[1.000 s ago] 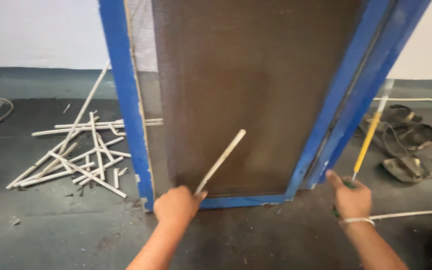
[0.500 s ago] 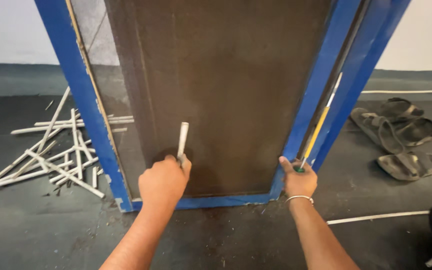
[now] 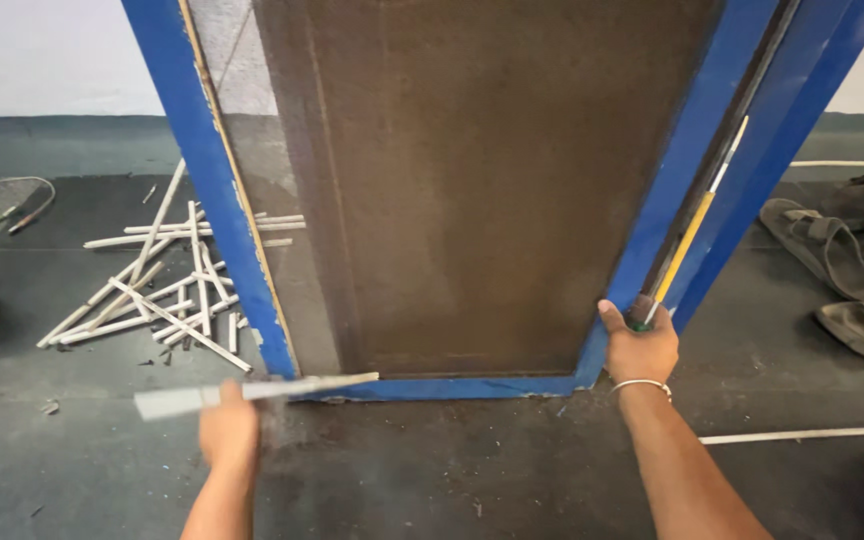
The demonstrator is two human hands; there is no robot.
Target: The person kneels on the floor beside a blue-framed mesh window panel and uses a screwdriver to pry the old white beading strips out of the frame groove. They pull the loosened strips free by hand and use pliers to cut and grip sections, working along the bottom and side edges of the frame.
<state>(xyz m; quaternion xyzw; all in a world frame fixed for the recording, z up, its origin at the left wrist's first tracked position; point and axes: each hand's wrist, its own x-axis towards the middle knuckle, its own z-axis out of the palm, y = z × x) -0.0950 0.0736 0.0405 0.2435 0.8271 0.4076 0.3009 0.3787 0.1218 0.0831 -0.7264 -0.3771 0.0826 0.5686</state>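
Observation:
A tall blue frame with dark mesh stands upright on the floor in front of me. My left hand, blurred by motion, grips a thin pale wooden strip lying almost level just in front of the frame's bottom rail. My right hand rests against the frame's lower right corner and holds a long tool with a yellow shaft and a green-and-black handle, which points up along the right rail.
A heap of several pale wooden strips lies on the dark floor to the left. Sandals lie at the right. A white rod lies on the floor lower right. A cable curls at far left.
My left hand has dropped from the mesh to below the bottom rail, swinging the wooden strip from upright to nearly level. My right hand stays at the lower right corner with the tool.

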